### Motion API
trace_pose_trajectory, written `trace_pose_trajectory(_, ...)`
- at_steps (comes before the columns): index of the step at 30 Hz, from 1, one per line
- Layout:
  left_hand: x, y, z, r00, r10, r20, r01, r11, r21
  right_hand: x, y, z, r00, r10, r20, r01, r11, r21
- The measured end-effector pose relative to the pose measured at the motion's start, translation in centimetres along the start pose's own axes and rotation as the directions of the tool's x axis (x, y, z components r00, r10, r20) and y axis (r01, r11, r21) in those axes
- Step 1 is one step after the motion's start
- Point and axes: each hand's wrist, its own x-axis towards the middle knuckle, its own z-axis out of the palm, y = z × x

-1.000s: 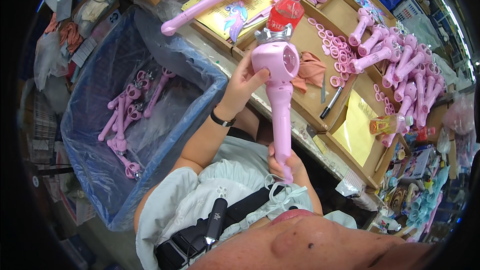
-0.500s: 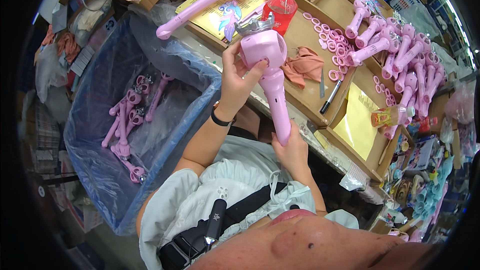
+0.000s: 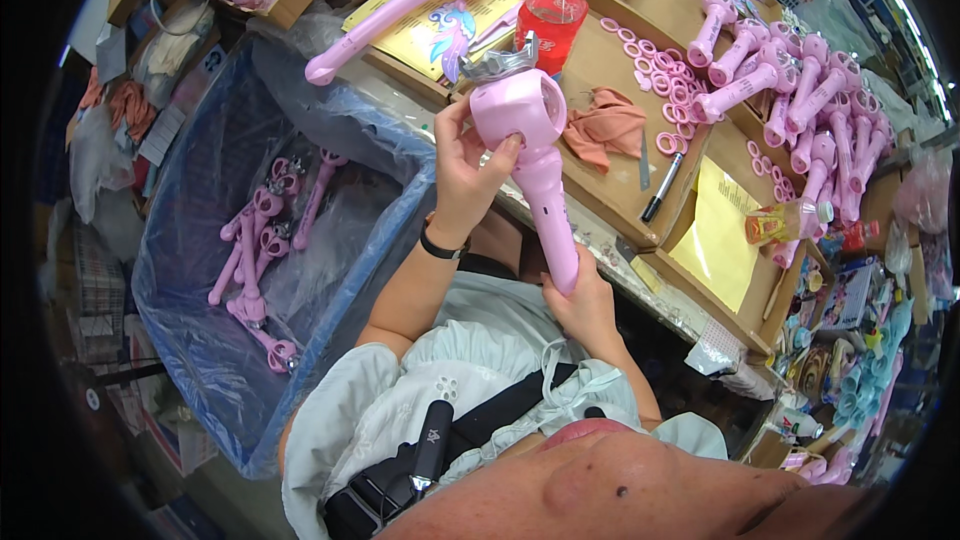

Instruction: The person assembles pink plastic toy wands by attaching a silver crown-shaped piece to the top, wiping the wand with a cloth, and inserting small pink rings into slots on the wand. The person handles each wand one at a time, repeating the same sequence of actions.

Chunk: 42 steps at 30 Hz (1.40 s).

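Observation:
A pink toy wand [image 3: 545, 190] with a hollow round head and a silver crown [image 3: 502, 62] slants between my two hands in front of me. My left hand [image 3: 468, 172] grips the head from the left, its thumb pressed on the front near a small hole; its other fingers are partly hidden behind. Lower down, my right hand [image 3: 584, 300] is closed round the end of the handle. Just behind the crown stands a bottle of red drink [image 3: 552, 15]. Another pink wand [image 3: 400, 15] lies on a yellow printed sheet [image 3: 385, 25] at the far left of the bench.
A blue plastic-lined bin [image 3: 370, 250] at left holds several crowned wands [image 3: 248, 240]. Cardboard trays [image 3: 610, 205] hold pink rings [image 3: 668, 90], an orange cloth [image 3: 607, 128], a thin blade [image 3: 644, 162] and a black marker [image 3: 663, 188]. Many wands [image 3: 810, 90] are heaped at right, near a drink bottle [image 3: 785, 223].
The whole view has shifted slightly. The wand stays in both hands, its head turned or tilted only a little; my grip looks the same.

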Motion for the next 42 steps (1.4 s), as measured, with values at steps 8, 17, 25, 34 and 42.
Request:
trace_pose_trajectory(8, -0.3, -0.7, 1.3, 0.996, 0.083, -0.015, -0.083, 0.996, 0.017, -0.5, 0.5, 0.5, 0.998, 0.018, -0.054, -0.015, 0.999, 0.048)
trace_pose_trajectory(17, -1.9, -0.7, 1.3, 0.926, -0.199, 0.322, 0.360, 0.726, -0.586, 1.0, 1.1, -3.5, 0.897, -0.366, 0.248, 0.300, 0.916, 0.267)
trace_pose_trajectory(25, -0.8, 1.1, -2.8, 0.973, -0.179, 0.144, 0.204, 0.962, -0.180, 10.7, 11.8, -19.9, 0.927, -0.304, -0.219, 0.258, 0.942, -0.216)
trace_pose_trajectory(34, -1.7, 0.9, -3.2, 0.971, -0.189, 0.146, 0.211, 0.965, -0.156, 17.3, 21.2, -21.9, 0.984, 0.176, 0.015, -0.143, 0.843, -0.518)
trace_pose_trajectory(42, -1.7, 0.8, -3.0, 0.967, -0.213, 0.137, 0.232, 0.963, -0.139, 19.0, 20.8, -23.6, 0.952, 0.258, 0.165, -0.152, 0.865, -0.478)
